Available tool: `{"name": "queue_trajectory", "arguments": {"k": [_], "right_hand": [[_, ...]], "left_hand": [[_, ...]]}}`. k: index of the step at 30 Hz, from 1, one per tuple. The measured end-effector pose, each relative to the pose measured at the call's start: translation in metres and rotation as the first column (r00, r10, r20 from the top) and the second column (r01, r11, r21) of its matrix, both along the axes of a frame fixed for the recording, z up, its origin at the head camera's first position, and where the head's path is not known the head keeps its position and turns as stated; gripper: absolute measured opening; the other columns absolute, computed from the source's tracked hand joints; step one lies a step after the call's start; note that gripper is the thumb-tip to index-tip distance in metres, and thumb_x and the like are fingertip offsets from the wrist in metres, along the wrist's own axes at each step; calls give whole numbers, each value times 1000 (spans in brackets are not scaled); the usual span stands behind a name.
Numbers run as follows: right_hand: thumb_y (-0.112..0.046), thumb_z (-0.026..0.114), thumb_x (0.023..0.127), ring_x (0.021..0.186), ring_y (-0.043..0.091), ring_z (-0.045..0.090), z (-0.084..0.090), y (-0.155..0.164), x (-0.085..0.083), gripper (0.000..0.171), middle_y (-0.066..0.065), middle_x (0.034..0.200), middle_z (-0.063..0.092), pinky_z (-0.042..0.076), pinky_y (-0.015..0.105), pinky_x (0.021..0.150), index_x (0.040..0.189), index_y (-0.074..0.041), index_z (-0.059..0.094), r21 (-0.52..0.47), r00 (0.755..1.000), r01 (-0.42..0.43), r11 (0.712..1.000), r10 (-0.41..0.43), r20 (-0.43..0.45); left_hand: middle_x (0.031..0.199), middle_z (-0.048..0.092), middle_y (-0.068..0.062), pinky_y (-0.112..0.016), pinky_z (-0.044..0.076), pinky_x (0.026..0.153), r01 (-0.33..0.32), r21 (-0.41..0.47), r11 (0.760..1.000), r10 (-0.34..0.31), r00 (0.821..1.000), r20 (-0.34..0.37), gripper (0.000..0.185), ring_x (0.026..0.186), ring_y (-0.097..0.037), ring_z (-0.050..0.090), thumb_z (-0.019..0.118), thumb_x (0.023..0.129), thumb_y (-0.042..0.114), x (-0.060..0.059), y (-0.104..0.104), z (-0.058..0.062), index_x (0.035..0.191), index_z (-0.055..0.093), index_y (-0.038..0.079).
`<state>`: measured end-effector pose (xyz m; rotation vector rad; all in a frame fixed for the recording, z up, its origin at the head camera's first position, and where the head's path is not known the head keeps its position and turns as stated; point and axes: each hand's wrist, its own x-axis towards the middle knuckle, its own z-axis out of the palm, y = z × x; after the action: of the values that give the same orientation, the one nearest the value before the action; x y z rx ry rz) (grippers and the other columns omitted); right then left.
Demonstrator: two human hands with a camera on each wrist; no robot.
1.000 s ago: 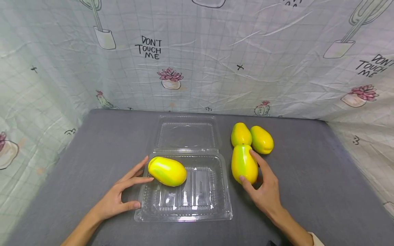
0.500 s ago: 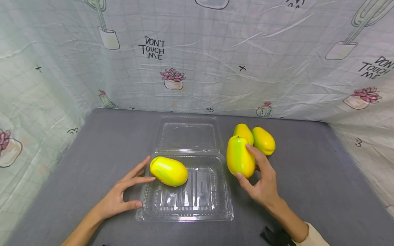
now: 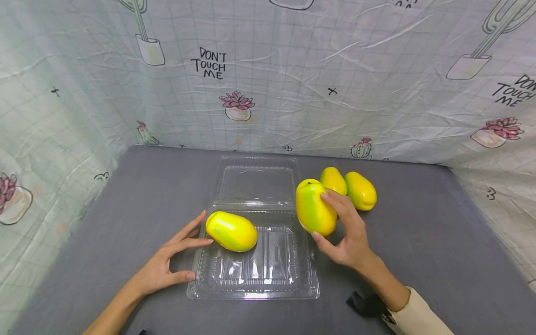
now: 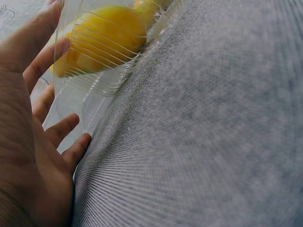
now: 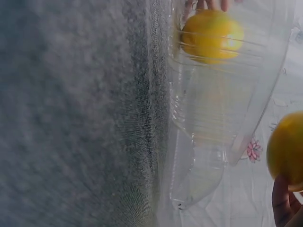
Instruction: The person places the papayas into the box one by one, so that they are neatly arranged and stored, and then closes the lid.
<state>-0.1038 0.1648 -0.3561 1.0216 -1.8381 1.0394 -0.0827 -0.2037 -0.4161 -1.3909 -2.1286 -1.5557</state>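
Observation:
An open clear plastic clamshell box [image 3: 251, 279] lies on the grey table, its lid [image 3: 255, 184] folded back. One yellow-green mango [image 3: 231, 231] lies in the box's left half; it shows through the wall in the left wrist view [image 4: 102, 35] and the right wrist view [image 5: 212, 35]. My left hand [image 3: 169, 265] rests open against the box's left side, fingertips touching that mango. My right hand [image 3: 345, 232] grips a second mango [image 3: 311, 207], lifted above the box's right rim; that held mango [image 5: 286, 151] also shows in the right wrist view.
Two more mangoes [image 3: 333, 180] [image 3: 361, 190] lie on the table right of the lid, just behind my right hand. A crumpled cactus-print sheet [image 3: 268, 79] walls in the back and both sides. Bare grey cloth [image 3: 418, 242] stretches to the right.
My right hand has picked the mango up off the table and carried it left and up, from beside the box to over its right rim. My left hand has stayed put.

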Motion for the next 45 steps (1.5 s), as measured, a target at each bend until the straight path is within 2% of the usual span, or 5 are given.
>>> {"name": "queue_trajectory", "arguments": {"k": [10,23,29,37,45], "right_hand": [[-30,60,77,94,34,50,3,-10,-8,52,31,108,50,41,32,83,110,9,51,27,993,-118,993,119,-17],[-31,60,77,95,38,47,3,-16,-11,51,26,114,50,40,45,72,116,1,52,164,979,-202,965,197,50],[-30,63,76,97,37,45,-6,-18,-15,53,25,119,48,43,44,73,119,-2,51,207,971,-236,949,224,83],[-35,67,73,104,29,43,-32,-12,-26,63,18,128,45,46,41,76,127,-9,47,338,969,-238,911,198,150],[-34,67,73,112,26,39,-34,-13,-27,64,15,132,41,41,41,86,129,-13,46,425,960,-268,865,202,193]], "left_hand": [[137,14,-36,-35,22,104,0,-1,1000,0,1000,0,53,125,-48,16,70,75,22,0,-1,1,118,53,-4],[137,14,-36,-34,22,104,-2,-1,1000,2,1000,5,53,125,-47,16,70,75,22,1,-1,1,118,53,-4],[137,14,-36,-34,22,104,0,1,1000,0,1000,5,53,126,-47,16,69,76,23,1,-1,-1,118,53,-4],[137,14,-36,-34,22,104,2,2,1000,-2,1000,2,53,125,-48,16,69,76,24,0,0,-2,118,53,-4],[137,14,-36,-34,22,104,-2,0,1000,2,1000,-3,53,125,-48,16,69,76,24,1,0,-1,118,53,-4]]}}
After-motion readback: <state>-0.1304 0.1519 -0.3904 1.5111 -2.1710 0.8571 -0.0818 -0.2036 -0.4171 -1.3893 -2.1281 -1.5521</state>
